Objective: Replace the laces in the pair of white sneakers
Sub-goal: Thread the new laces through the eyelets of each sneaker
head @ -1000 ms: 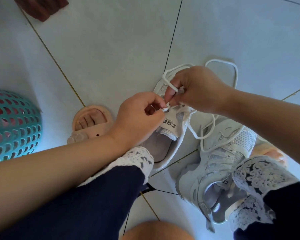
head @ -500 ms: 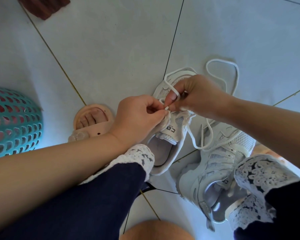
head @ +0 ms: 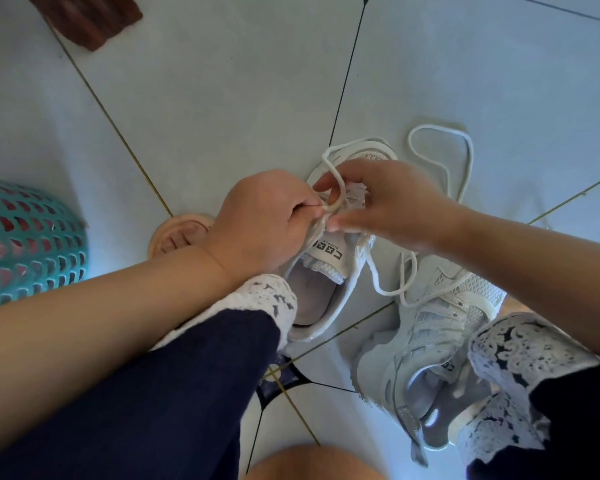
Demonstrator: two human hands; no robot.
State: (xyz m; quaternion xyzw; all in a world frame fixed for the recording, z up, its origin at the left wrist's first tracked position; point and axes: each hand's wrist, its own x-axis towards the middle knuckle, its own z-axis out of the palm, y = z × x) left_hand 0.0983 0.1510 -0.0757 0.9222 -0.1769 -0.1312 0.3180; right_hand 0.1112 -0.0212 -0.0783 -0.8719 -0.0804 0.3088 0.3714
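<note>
Tiled floor [head: 222, 98], left hand [head: 260, 220] and right hand [head: 388, 202] pinching lace [head: 333, 173]

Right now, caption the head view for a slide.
Left hand and right hand pinch a white lace over one sneaker; other sneaker lies alongside.

Pale glossy floor tiles [head: 222, 98] with thin dark and brass-coloured joints, evenly lit; a teal perforated plastic basket [head: 25, 244] at left, a reddish-brown ribbed object [head: 87, 15] beyond it
</note>
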